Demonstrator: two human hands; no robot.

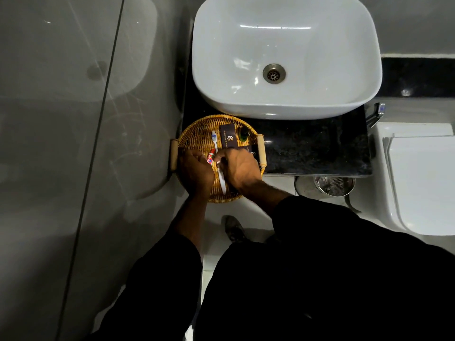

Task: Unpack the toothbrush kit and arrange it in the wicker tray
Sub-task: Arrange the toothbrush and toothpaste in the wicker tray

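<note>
The person is arranging, late in the task: right hand (237, 168) is pinching the white toothbrush (218, 161) mid-handle, left hand (197, 168) is curling loosely beside the small red toothpaste tube (210, 156), grip unclear. Both items are lying inside the wicker tray (197, 129), near its front half; next probably straightening them parallel, then letting go, beside the dark box (228, 138) and green bottle (244, 134) farther back.

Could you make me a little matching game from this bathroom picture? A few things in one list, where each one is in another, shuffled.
Things:
1. toothbrush
2. small green bottle
3. dark box
4. metal bin

Places:
A. on the floor below the counter
B. at the tray's far edge, right of the box
C. lying between the two hands
D. between toothbrush head and bottle

Pairs: 1-C, 2-B, 3-D, 4-A
</note>
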